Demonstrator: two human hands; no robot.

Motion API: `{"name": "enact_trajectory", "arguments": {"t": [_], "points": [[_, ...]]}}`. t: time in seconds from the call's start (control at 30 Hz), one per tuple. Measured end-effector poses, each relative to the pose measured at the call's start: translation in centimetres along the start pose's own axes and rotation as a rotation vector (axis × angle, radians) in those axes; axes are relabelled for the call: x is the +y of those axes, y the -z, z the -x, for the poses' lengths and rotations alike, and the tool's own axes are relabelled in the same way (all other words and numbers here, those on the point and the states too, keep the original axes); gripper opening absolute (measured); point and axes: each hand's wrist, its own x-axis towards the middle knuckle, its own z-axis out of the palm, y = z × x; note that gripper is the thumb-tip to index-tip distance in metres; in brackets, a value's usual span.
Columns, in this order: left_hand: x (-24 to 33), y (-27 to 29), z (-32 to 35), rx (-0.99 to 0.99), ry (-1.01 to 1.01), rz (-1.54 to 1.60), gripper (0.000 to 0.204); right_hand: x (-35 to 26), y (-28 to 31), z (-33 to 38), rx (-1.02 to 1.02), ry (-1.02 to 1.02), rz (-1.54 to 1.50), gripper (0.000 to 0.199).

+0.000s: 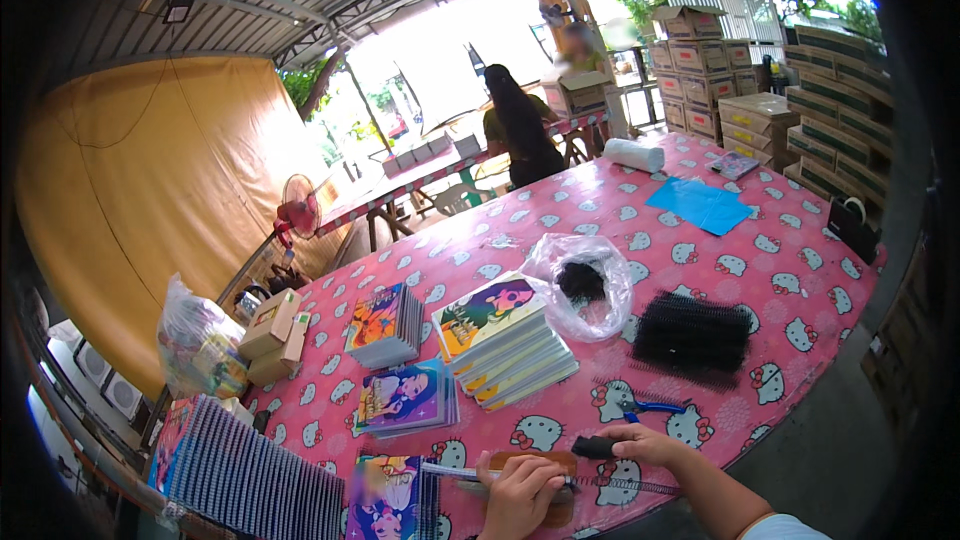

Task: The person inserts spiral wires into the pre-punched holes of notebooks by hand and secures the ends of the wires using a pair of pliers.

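Observation:
My left hand (522, 498) is closed over a thin notebook (455, 472), seen edge-on against a brown wooden block (560, 462) at the table's near side. A black spiral binding coil (635, 486) stretches right from beside that hand. My right hand (648, 446) grips a small black block-shaped piece (594, 448) just above the coil; its exact kind is unclear. Blue-handled pliers (655, 407) lie beyond my right hand. Left of my left hand is a pile of colourful notebooks (388, 500), and a long row of spiral-bound notebooks (250, 465) stands farther left.
Beyond my hands are notebook stacks (505, 325), a clear plastic bag (612, 325) holding black coils, and a heap of black coils (692, 338). Blue sheets (700, 205) and a white roll (634, 155) lie farther back. A person (520, 130) is by another table.

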Motion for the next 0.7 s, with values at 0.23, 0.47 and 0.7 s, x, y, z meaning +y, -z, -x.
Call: {"name": "enact_trajectory", "arguments": {"t": [0.23, 0.47, 0.7], "points": [[1.8, 1.2, -0.8, 0.101, 0.067, 0.166, 0.008, 6.6, -1.3, 2.5, 0.022, 0.007, -0.776, 0.064], [0.9, 1.0, -0.4, 0.103, 0.046, 0.148, 0.009, 4.9, -3.5, 1.0, 0.099, 0.095, -0.764, 0.065], [1.4, 1.3, -0.3, 0.066, 0.097, 0.169, 0.035, 2.5, -2.2, -2.6, 0.066, 0.08, -0.418, 0.068]]}}
